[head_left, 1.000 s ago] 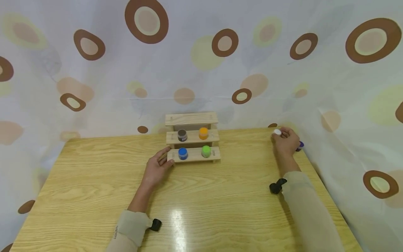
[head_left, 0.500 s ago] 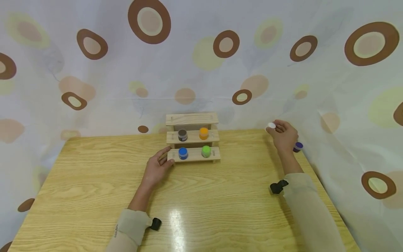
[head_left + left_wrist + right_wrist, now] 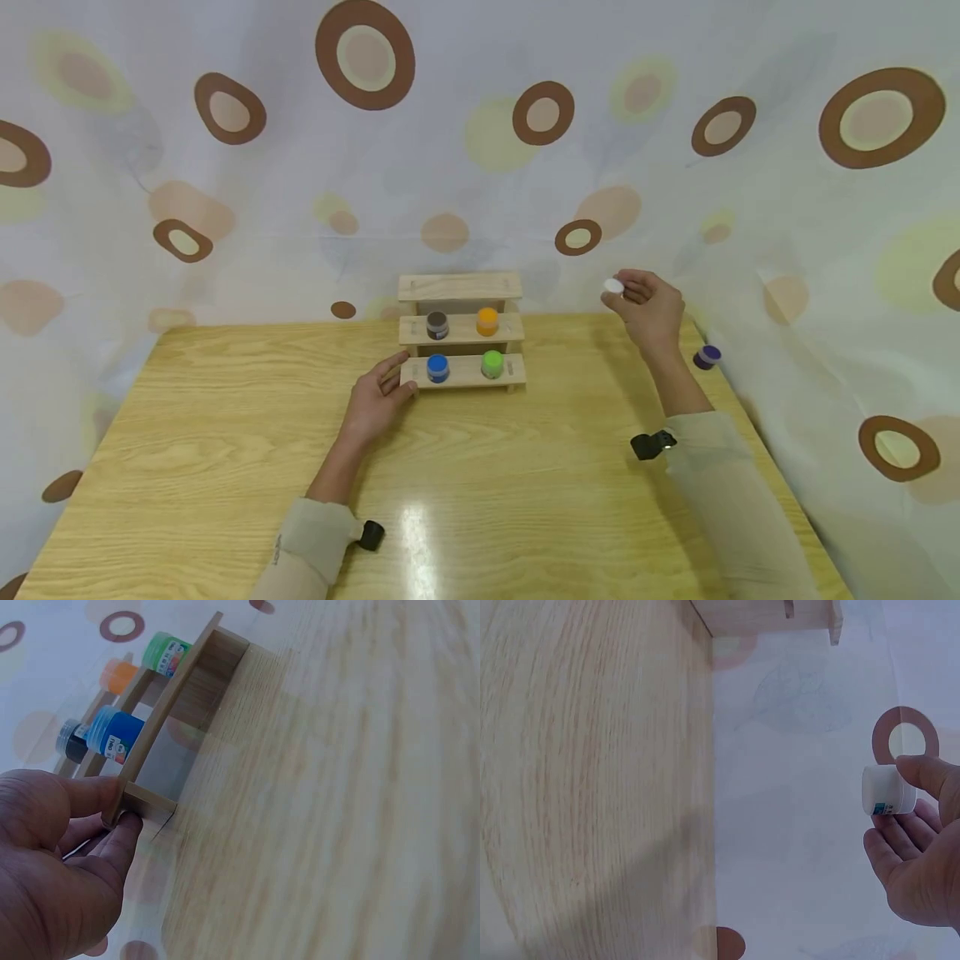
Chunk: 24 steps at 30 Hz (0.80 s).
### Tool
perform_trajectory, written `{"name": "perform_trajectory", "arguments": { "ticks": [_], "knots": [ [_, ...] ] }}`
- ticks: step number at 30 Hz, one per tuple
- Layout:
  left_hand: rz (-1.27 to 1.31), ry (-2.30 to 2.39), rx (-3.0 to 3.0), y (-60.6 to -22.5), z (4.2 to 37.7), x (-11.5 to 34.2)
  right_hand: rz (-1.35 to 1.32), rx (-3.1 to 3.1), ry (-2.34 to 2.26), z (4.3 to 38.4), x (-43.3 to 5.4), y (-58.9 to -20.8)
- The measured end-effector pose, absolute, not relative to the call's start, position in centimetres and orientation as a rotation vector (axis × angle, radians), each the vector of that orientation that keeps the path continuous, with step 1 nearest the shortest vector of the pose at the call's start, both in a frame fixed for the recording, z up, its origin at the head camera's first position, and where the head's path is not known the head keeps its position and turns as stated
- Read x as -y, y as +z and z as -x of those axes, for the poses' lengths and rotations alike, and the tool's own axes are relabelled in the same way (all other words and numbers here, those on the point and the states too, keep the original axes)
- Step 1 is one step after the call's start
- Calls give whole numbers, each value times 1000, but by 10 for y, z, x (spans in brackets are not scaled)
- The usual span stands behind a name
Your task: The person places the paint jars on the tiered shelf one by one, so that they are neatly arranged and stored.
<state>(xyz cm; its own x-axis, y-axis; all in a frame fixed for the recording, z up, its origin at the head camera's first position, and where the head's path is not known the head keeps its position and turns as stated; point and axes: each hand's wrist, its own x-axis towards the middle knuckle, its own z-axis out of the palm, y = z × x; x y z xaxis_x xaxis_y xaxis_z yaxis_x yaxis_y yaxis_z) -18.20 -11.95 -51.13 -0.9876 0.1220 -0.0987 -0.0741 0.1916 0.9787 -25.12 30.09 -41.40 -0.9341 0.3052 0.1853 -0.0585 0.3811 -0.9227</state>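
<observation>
A small wooden three-step rack (image 3: 459,287) stands at the back of the table. My left hand (image 3: 372,406) grips the left end of its lowest step; in the left wrist view thumb and fingers close around that board end. A blue paint jar (image 3: 437,368) and a green paint jar (image 3: 492,364) sit on the lowest step. Above them, a dark jar (image 3: 437,325) and an orange jar (image 3: 487,322) occupy the middle step, while the top one is bare. Right of the rack, my right hand (image 3: 651,315) pinches a white paint jar (image 3: 885,790) in the air.
A purple jar (image 3: 707,357) stands near the right edge of the wooden table (image 3: 480,483). Patterned cloth (image 3: 480,192) hangs directly behind the table and along its right side.
My right hand has carried the white paint jar up and leftward from the back right corner, uncovering the purple jar. The left hand keeps its grip on the rack.
</observation>
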Motion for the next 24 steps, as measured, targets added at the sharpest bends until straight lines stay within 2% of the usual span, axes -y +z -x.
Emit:
{"name": "perform_trajectory", "arguments": {
  "ticks": [24],
  "knots": [
    [-53, 1915, -2302, -508, 186, 115, -240, 2352, 1655, 261, -219, -382]
  ]
}}
